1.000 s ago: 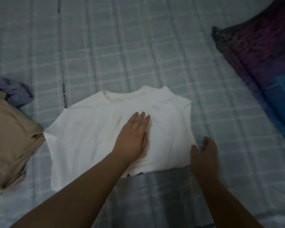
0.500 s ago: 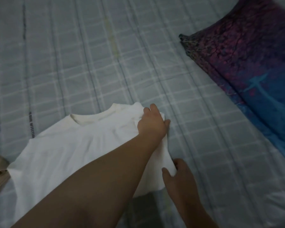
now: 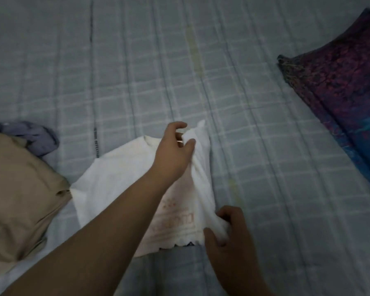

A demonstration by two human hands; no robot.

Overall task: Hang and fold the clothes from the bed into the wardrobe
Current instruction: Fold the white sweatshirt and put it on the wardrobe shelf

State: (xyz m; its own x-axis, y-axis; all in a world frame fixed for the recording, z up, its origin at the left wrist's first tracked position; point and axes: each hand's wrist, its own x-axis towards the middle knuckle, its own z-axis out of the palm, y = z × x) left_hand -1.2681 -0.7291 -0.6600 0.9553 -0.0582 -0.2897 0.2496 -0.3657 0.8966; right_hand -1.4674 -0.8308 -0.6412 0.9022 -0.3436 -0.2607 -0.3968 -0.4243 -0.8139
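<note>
A white T-shirt (image 3: 111, 189) lies partly folded on the grey checked bed sheet (image 3: 201, 82). My left hand (image 3: 173, 150) pinches the shirt's upper right edge near the shoulder and holds it raised off the bed. My right hand (image 3: 231, 229) grips the lower right corner by the hem. The right side of the shirt is lifted between the two hands, and a faint reddish print shows through the fabric. My left forearm hides the middle of the shirt.
A tan garment (image 3: 17, 199) lies at the left, touching the shirt's left sleeve. A grey-blue cloth (image 3: 34, 135) is bunched behind it. A purple and blue pillow (image 3: 340, 92) fills the right side.
My left hand left the shirt's middle, where it lay flat, and took the upper right edge. My right hand closed on the lower right corner. Both have lifted that side.
</note>
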